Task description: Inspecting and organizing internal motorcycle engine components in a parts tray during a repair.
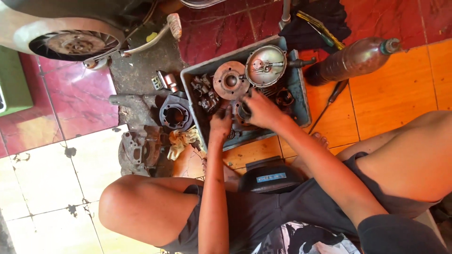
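Engine part gripped by both hands' fingers above grey tray

Two hands, the left hand and right hand, reach into one grey tray. In it lie two round metal parts: one hub and one cover. Outside are one cylinder, one rag, one bottle, one screwdriver and one wheel.
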